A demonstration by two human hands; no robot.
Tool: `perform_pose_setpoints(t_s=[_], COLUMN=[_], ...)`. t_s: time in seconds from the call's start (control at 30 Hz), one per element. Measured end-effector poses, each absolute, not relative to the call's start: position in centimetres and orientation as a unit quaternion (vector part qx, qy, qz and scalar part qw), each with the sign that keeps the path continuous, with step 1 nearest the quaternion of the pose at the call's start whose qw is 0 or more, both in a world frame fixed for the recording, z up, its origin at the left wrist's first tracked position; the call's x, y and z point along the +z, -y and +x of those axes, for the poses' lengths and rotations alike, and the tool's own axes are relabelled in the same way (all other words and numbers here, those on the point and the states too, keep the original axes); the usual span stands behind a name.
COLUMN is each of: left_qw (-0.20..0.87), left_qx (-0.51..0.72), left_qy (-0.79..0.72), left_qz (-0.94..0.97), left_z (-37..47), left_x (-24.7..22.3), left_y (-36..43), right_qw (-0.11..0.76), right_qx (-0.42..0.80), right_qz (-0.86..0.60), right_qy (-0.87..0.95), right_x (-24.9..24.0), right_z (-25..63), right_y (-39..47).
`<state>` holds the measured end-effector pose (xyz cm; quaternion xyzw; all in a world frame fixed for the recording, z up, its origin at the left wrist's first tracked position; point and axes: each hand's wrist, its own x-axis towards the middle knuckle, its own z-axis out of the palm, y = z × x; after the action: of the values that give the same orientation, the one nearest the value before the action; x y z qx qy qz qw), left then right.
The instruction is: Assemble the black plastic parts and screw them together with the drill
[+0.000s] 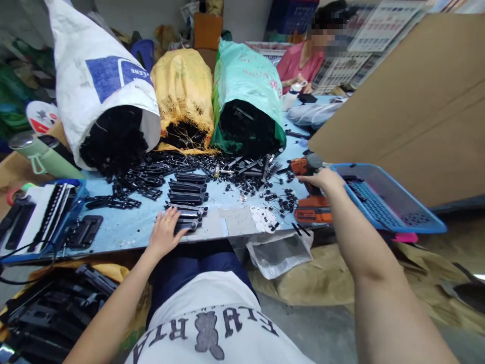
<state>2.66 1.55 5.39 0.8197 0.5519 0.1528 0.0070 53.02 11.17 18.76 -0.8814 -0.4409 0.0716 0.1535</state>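
Observation:
My left hand (pixel 165 231) lies with its fingers spread over the near end of a row of long black plastic parts (pixel 188 194) close to the table's front edge. At the right, my right hand (pixel 326 180) is wrapped round the handle of an orange and black cordless drill (pixel 311 210), one finger stretching out to the left. The drill stands upright on its battery, and its handle is partly hidden by the hand. Small black pieces and screws (pixel 282 199) are scattered left of the drill. White discs (pixel 262 220) lie near the front edge.
A white sack (pixel 109 76), a yellow sack (pixel 182 81) and a green bag (pixel 250 76) spill black parts onto the blue table (pixel 125 230). To the right are a blue basket (pixel 409 202) and a cardboard sheet (pixel 409 101). A co-worker (pixel 303 63) sits beyond the table.

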Motion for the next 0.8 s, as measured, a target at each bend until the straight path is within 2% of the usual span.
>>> perform_pose_setpoints(t_s=[0.07, 0.13, 0.17, 0.23, 0.33, 0.4, 0.47, 0.63, 0.7, 0.8], left_qw=[-0.011, 0.009, 0.029, 0.067, 0.071, 0.091, 0.179, 0.512, 0.595, 0.657], left_qx=[0.173, 0.174, 0.173, 0.178, 0.216, 0.271, 0.336, 0.424, 0.421, 0.443], left_qy=[-0.62, -0.651, -0.654, -0.654, -0.677, -0.694, -0.698, -0.63, -0.619, -0.588], left_qz=[0.766, 0.739, 0.736, 0.732, 0.7, 0.66, 0.606, 0.401, 0.294, 0.161], left_z=[0.6, -1.2, -1.9, -2.4, -1.4, 0.0, 1.6, 4.2, 4.7, 5.2], left_x=[5.3, 5.0, 4.9, 4.8, 5.5, 6.0, 6.1, 4.3, 3.8, 3.5], left_y=[-0.4, 0.4, 0.6, 0.6, 0.7, 1.4, 2.6, 6.1, 6.9, 7.5], right_qw=[0.141, 0.189, 0.215, 0.211, 0.105, 0.063, 0.037, -0.014, -0.029, -0.05], right_qx=[-0.085, -0.147, -0.126, -0.028, 0.082, 0.109, 0.125, 0.197, 0.289, 0.386], right_qz=[-0.873, -0.802, -0.752, -0.636, -0.512, -0.475, -0.454, -0.411, -0.412, -0.425], right_qy=[0.459, 0.547, 0.61, 0.742, 0.849, 0.871, 0.881, 0.89, 0.864, 0.818], right_x=[19.7, 19.7, 19.1, 17.2, 13.7, 12.2, 11.7, 13.0, 12.9, 11.4], right_z=[50.9, 46.5, 43.5, 36.4, 26.4, 21.9, 19.9, 20.3, 20.4, 19.5], right_y=[-10.7, -11.2, -11.8, -13.6, -16.8, -18.6, -20.2, -23.2, -23.4, -22.1])
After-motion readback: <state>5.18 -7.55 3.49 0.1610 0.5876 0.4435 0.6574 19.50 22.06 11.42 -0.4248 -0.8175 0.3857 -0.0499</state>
